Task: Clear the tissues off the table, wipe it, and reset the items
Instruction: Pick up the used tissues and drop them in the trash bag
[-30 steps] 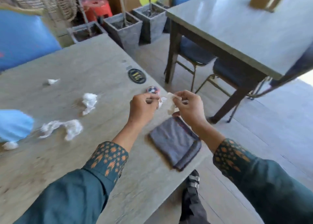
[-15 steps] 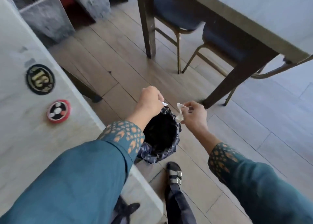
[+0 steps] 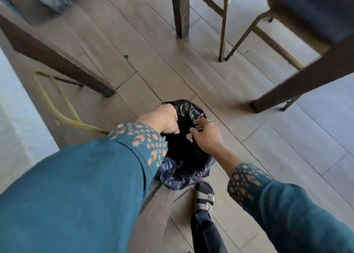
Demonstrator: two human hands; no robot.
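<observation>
A bin lined with a black bag [image 3: 183, 174] stands on the wooden floor beside the table [image 3: 17, 122], whose pale top shows only at the left edge. Both of my hands hang over the bin's mouth. My left hand [image 3: 162, 119] is at the far left rim with its fingers curled downward; what lies inside them is hidden. My right hand [image 3: 207, 135] is at the right rim, fingers spread and empty. A small white scrap of tissue [image 3: 189, 137] shows against the dark inside of the bag, just off my right thumb.
A dark table leg [image 3: 57, 61] slants across the left, and a yellowish chair frame [image 3: 55, 109] sits beneath the table. The neighbouring table's legs [image 3: 298, 82] and a blue-seated chair [image 3: 310, 9] stand to the right. My sandalled foot [image 3: 205, 197] is beside the bin.
My view dropped from the tabletop to the floor. Both hands carried tissue pieces to the bin and lowered over its mouth. My right hand opened and its tissue left the fingers.
</observation>
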